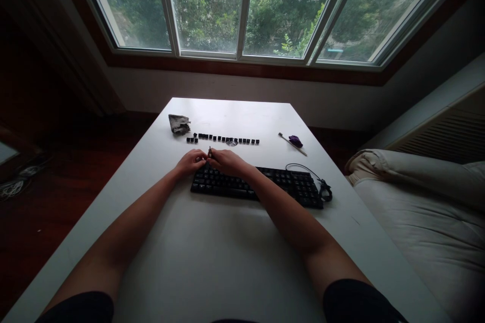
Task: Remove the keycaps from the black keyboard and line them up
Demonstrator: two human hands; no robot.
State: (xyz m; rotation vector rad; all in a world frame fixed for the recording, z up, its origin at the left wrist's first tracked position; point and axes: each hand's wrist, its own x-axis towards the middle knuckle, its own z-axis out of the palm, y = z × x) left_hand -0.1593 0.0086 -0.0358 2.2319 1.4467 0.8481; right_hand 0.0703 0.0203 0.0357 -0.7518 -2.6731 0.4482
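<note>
Head view: you look down your two bare forearms, which stretch out over a white tabletop (212,242) towards a wide window (206,5) with green trees beyond it.

A black keyboard (280,184) lies across the middle of the tabletop, a little to the right. Your hands meet at its far left corner. Your left hand (191,161) rests just off the keyboard's left end with its fingers curled inwards. Your right hand (227,160) lies over the keys at that end, its fingers also curled. The fingertips of both hands close together on a small dark object (209,152), which stands upright between them. It is too small to make out what it is.

Just beyond your hands, a row of keycaps (223,139) runs left to right across the tabletop, apart from the keyboard. A crumpled grey cloth (179,123) lies near the far left end of that row. To the far right of the row lies a thin brush (301,151), with a purple item (296,141) touching it. The keyboard's cable (308,170) loops at its right end. Off the tabletop to the right is a pale cushion (417,202).
</note>
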